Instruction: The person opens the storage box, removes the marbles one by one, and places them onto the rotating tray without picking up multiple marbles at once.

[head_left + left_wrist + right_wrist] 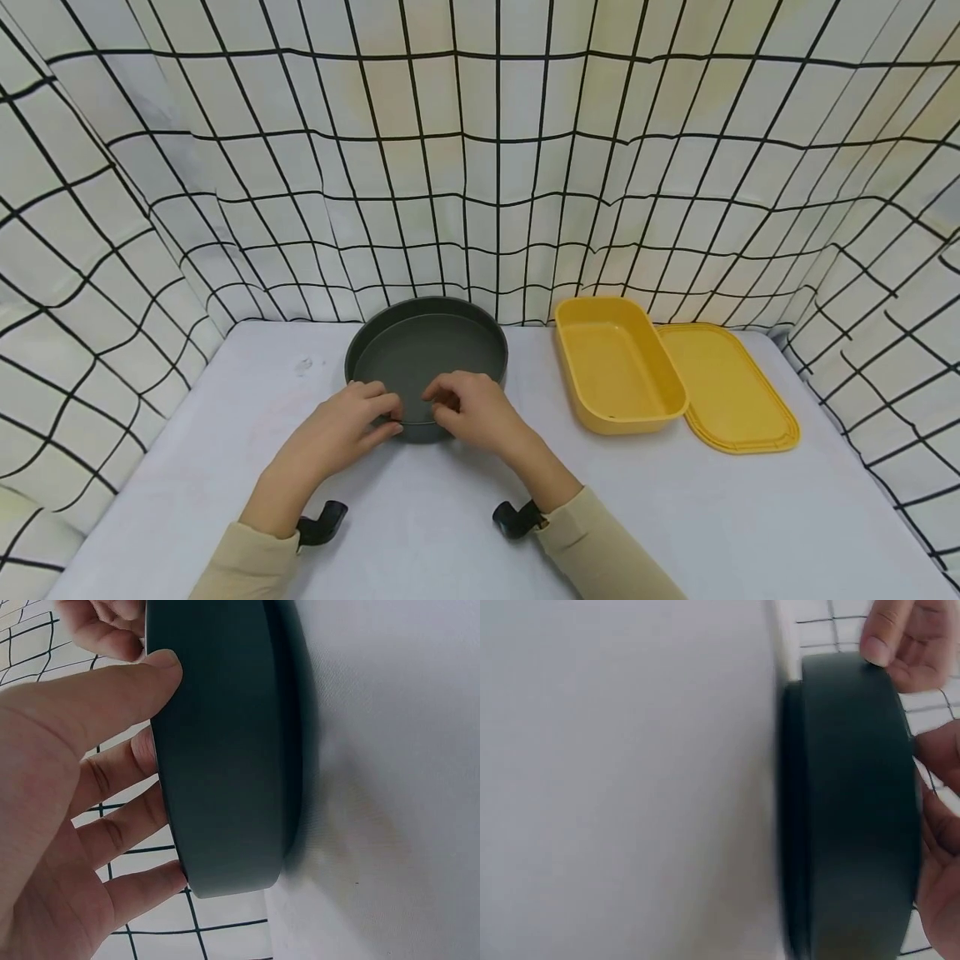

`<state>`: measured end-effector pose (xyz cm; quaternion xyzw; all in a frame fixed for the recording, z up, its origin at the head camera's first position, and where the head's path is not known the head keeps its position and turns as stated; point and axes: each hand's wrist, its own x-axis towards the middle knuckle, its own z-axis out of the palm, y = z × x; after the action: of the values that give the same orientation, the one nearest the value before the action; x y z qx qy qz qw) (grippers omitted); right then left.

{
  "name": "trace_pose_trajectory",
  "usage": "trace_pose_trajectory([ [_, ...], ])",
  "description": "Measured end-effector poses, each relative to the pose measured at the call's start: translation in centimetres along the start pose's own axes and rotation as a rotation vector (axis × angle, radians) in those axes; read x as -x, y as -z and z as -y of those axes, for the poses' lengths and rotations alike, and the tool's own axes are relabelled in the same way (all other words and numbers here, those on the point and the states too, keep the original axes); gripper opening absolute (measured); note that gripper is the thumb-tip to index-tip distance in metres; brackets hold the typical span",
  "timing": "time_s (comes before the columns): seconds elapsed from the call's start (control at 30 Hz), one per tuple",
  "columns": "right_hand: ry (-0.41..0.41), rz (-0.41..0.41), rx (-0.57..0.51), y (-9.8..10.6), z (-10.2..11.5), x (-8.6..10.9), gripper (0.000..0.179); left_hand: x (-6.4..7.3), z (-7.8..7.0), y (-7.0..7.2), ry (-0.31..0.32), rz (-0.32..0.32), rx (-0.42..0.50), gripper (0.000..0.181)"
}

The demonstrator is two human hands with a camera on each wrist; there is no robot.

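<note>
On the white table (750,533), a dark round pan (427,350) stands before me, left of a yellow box (618,367) and flat lid (738,392). My left hand (348,425) pinches the near rim; my right hand (476,408), fingers bent, is above the pan, contact uncertain. I appear to be gripping; moving it calls for two-handed support.

Left hand (347,427) pinches rim of pan (431,350), thumb outside, fingers inside. Right hand (472,410) over pan's near edge, fingers loosely bent. Forearms (607,546) angled toward pan.
</note>
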<state>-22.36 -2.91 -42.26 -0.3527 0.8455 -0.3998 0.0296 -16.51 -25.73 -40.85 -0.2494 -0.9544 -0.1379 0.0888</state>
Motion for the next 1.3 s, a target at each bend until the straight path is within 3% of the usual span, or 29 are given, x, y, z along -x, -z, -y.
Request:
trace_pose_trajectory([
  [0.23,-0.051,-0.026,-0.372,3.6,-0.5,0.8,0.016,-0.1,0.0,-0.1,-0.007,-0.001,-0.007,0.017],
  [0.43,-0.164,-0.053,-0.602,8.0,-2.7,3.6,0.022,0.5,0.2,0.2,0.018,0.000,-0.008,0.017],
  [0.6,-0.226,-0.123,-0.567,11.7,-5.1,5.6,0.021,0.6,0.3,0.3,0.014,0.006,0.011,0.018],
  [0.8,-0.266,-0.178,-0.502,14.1,-6.3,6.6,0.025,0.4,0.6,0.5,-0.025,-0.019,0.008,0.018],
  [1.3,-0.364,-0.130,-0.454,15.5,-8.7,7.7,0.028,0.4,0.7,0.4,-0.029,-0.035,0.021,0.019],
])
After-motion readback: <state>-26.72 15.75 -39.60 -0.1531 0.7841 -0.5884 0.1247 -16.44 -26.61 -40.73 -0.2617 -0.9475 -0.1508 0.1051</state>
